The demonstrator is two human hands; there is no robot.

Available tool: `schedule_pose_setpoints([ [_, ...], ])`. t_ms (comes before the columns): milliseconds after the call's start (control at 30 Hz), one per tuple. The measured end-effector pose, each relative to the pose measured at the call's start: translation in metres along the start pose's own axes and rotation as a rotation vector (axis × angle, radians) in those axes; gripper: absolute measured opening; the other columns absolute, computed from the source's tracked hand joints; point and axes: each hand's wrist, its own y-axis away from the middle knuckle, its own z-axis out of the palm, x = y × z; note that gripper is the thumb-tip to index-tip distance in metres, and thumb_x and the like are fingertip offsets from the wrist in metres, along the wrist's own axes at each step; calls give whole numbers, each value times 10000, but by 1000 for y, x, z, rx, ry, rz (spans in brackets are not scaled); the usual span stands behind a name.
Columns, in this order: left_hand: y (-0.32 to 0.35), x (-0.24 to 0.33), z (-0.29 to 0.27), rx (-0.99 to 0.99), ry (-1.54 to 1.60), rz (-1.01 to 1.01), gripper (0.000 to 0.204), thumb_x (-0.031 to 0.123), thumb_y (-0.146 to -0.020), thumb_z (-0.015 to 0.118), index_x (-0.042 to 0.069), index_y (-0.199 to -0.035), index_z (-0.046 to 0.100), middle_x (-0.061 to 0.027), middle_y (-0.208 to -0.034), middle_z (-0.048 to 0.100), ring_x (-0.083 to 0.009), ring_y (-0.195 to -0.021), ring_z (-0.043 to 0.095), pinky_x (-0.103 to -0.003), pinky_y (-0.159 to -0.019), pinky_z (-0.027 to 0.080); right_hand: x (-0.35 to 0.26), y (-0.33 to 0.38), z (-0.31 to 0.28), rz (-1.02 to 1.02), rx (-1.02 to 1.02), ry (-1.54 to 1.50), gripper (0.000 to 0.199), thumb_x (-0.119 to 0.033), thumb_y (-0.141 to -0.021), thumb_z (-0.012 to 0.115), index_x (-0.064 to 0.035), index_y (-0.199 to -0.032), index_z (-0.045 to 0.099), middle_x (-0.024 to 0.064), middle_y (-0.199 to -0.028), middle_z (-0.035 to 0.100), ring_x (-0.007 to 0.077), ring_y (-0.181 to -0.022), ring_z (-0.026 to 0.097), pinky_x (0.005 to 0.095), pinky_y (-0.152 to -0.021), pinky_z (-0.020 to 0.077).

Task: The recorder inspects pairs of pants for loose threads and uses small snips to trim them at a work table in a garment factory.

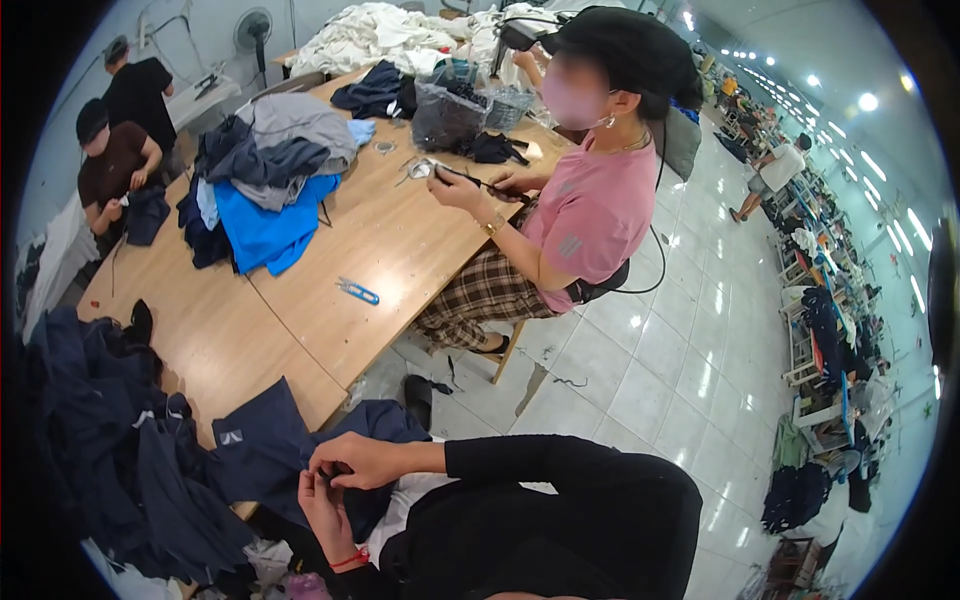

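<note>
Two hands, left hand (328, 508) and right hand (352, 460), both pinched on one navy garment (262, 440).

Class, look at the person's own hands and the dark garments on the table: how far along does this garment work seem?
Done: cannot tell; no finished stack is clearly set apart. In hand: the left hand and right hand meet on a navy garment at the wooden table edge. Left: a heap of navy garments lies beside it, seemingly waiting.
</note>
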Motion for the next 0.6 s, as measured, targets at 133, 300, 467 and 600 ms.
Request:
schedule_pose_setpoints([
  [133, 10, -1, -20, 73, -107, 212, 176, 206, -1155, 549, 65, -1054, 579, -15, -1052, 626, -86, -959, 615, -298, -890, 550, 13, 6, 20, 23, 204, -32, 477, 118, -796, 706, -48, -1243, 682, 88, -1047, 628, 164, -703, 618, 317, -661, 513],
  [300, -2, 2, -25, 198, 29, 249, 226, 246, -1153, 556, 66, -1267, 633, -17, -1185, 645, -130, -1125, 627, -345, -954, 540, 38, 21, 1, 495, 262, -1, 624, 24, -786, 829, -56, -1384, 668, 40, -783, 667, 97, -682, 641, 299, -648, 536],
  [467, -20, -20, -43, 198, 505, 140, 218, 219, -1130, 583, 57, -1273, 613, -81, -1220, 696, -234, -1155, 668, -431, -1056, 525, 62, 38, -16, 713, 243, -369, 234, -79, -931, 835, 10, -1126, 742, 5, -893, 708, 84, -775, 655, 267, -701, 552],
  [600, 1, -34, -35, 248, 305, -103, 282, 297, -1105, 636, 80, -1282, 615, -40, -1211, 699, -177, -1133, 678, -385, -1038, 529, 58, 38, -9, 681, 127, -385, 151, -90, -927, 858, -26, -943, 721, -51, -807, 666, 45, -723, 589, 224, -654, 469],
])
